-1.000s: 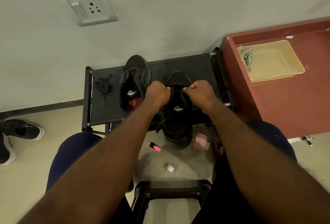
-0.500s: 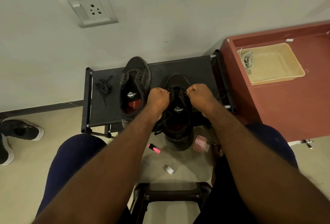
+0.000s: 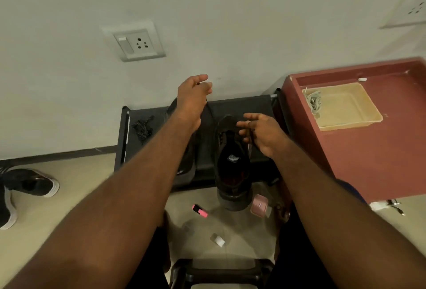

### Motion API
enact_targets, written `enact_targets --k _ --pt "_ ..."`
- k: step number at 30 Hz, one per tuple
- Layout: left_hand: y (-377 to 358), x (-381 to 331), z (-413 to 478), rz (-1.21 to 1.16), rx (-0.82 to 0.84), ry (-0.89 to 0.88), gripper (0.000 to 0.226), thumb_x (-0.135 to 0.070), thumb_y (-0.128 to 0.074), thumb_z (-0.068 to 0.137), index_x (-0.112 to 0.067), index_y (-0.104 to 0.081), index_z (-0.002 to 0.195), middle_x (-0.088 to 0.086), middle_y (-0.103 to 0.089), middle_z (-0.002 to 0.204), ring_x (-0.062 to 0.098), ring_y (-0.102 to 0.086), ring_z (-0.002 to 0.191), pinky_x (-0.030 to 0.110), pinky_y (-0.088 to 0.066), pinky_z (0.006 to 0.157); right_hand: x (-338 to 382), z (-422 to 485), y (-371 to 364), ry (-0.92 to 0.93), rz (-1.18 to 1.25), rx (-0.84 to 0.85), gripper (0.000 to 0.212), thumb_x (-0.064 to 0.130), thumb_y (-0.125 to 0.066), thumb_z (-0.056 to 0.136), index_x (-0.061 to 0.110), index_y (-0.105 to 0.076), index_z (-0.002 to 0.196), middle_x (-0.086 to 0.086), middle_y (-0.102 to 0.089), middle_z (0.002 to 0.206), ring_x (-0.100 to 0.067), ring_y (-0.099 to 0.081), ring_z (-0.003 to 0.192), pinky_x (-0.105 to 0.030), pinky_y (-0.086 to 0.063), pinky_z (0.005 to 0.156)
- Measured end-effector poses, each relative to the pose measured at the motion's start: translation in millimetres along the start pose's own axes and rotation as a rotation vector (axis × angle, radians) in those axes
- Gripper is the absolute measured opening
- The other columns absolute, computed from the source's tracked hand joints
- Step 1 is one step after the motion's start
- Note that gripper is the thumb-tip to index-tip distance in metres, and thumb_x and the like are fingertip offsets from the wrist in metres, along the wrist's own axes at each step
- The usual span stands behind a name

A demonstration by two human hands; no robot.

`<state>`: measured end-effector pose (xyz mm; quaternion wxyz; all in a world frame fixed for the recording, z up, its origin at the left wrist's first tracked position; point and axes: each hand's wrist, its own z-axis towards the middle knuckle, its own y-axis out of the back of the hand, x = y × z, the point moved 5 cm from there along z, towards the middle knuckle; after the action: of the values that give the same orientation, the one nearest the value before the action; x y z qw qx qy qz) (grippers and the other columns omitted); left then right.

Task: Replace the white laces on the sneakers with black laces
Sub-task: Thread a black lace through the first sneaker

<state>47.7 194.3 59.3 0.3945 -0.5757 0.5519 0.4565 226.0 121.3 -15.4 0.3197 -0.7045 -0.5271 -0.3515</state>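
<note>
A black sneaker [image 3: 232,164] stands on the front edge of a black rack [image 3: 244,106], toe toward the wall. My left hand [image 3: 192,97] is raised above the rack and pinches a black lace [image 3: 211,113] that runs taut down to the sneaker's eyelets. My right hand [image 3: 262,132] hovers at the sneaker's right side, upper fingers spread, lower fingers curled round the other black strand. The second black sneaker [image 3: 187,164] lies to the left, mostly hidden by my left forearm. A spare black lace [image 3: 143,127] is bunched on the rack's left part. White laces [image 3: 314,103] lie in a beige tray [image 3: 350,122].
The tray sits on a red table [image 3: 373,157] at right. On the floor lie a pink marker [image 3: 199,210], a pink case [image 3: 259,205], a small white piece [image 3: 217,240] and another pair of shoes [image 3: 27,185] at far left. A dark stool [image 3: 221,270] stands between my knees.
My left hand rose from the sneaker's tongue toward the wall, pulling the black lace up and out. My right hand loosened and shifted slightly right. The view tilted upward.
</note>
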Motion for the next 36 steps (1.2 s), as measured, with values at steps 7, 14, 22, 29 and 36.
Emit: enact_targets --k 7,14,22,29,36 --pt "6.9 -56.4 12.1 0.479 0.014 -0.272 0.035 -0.02 -0.062 0.09 -0.022 -0.059 0.125 0.01 -0.062 0.122 0.027 -0.063 0.103 0.04 -0.053 0.094 116.5 -15.9 -20.4 0.3 -0.068 -0.036 0.024 0.002 -0.051 0.099 0.012 -0.061 0.119 -0.009 -0.068 0.112 -0.015 -0.064 0.07 -0.026 -0.05 0.056" --pt "-0.7 -96.7 -20.5 1.211 -0.068 -0.414 0.041 -0.03 -0.063 0.09 -0.017 -0.055 0.128 0.005 -0.06 0.124 0.027 -0.06 0.11 0.033 -0.042 0.078 185.9 -61.8 -40.4 0.473 -0.372 0.099 0.021 0.009 -0.05 0.101 0.014 -0.059 0.12 -0.009 -0.071 0.087 -0.011 -0.046 0.049 -0.023 -0.039 0.044" --pt "2.4 -66.6 -32.2 0.202 0.086 -0.103 0.015 -0.013 -0.061 0.095 -0.002 -0.068 0.086 0.014 -0.07 0.08 0.021 -0.068 0.058 0.024 -0.047 0.046 172.0 -85.8 -46.4 0.5 -0.652 0.111 0.019 0.022 -0.058 0.099 0.021 -0.057 0.118 -0.003 -0.067 0.078 -0.007 -0.046 0.049 -0.023 -0.038 0.046" --pt "52.9 -36.8 -32.8 0.846 -0.123 -0.148 0.021 -0.028 -0.072 0.086 -0.014 -0.07 0.101 0.006 -0.071 0.1 0.026 -0.07 0.083 0.039 -0.059 0.081 111.8 -96.5 -5.8 0.495 -0.388 -0.047 0.02 0.002 -0.059 0.096 0.003 -0.07 0.113 -0.01 -0.072 0.097 0.011 -0.052 0.047 -0.006 -0.038 0.047" --pt "-7.6 4.5 -109.6 -0.011 0.299 0.156 0.029 -0.031 -0.061 0.098 -0.006 -0.067 0.085 0.012 -0.071 0.078 0.022 -0.069 0.067 0.025 -0.055 0.056 61.3 -108.2 -34.6 0.399 -0.324 0.169 0.017 0.006 -0.061 0.097 0.006 -0.06 0.114 -0.018 -0.067 0.083 -0.007 -0.053 0.05 -0.016 -0.039 0.043"
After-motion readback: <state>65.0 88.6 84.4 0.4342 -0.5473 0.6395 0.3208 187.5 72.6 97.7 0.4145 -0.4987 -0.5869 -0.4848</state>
